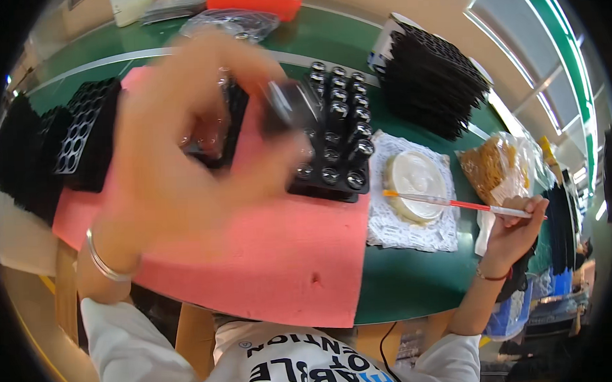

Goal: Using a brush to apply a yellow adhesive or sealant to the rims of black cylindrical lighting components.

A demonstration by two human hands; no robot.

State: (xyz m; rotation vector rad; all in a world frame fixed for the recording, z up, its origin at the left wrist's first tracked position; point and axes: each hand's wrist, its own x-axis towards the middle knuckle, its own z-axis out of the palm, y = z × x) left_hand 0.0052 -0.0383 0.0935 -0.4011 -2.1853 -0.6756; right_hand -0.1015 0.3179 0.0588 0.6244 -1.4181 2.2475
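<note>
Close to the camera, my left hand [163, 162] is blurred, with thumb and fingers closed on a dark, glossy rounded part [288, 107]. Its exact kind is too smeared to tell. My right hand [513, 231] pinches a slim paintbrush [465, 205] with a red and clear handle. The brush's orange tip reaches across a round, pale dish [419, 177], which sits on a white printed pad [415, 240]. Beyond my left hand stands a black tray [323, 190] with rows of shiny black round parts. Another black tray is partly hidden behind my left hand.
A pink mat [288, 259] covers part of the green table [404, 288]. Black trays with round holes [81, 131] stand at the left, and a tall stack of black trays [430, 79] at the far right. A bag of tan bands [497, 167] and a red bin [259, 1] lie further off.
</note>
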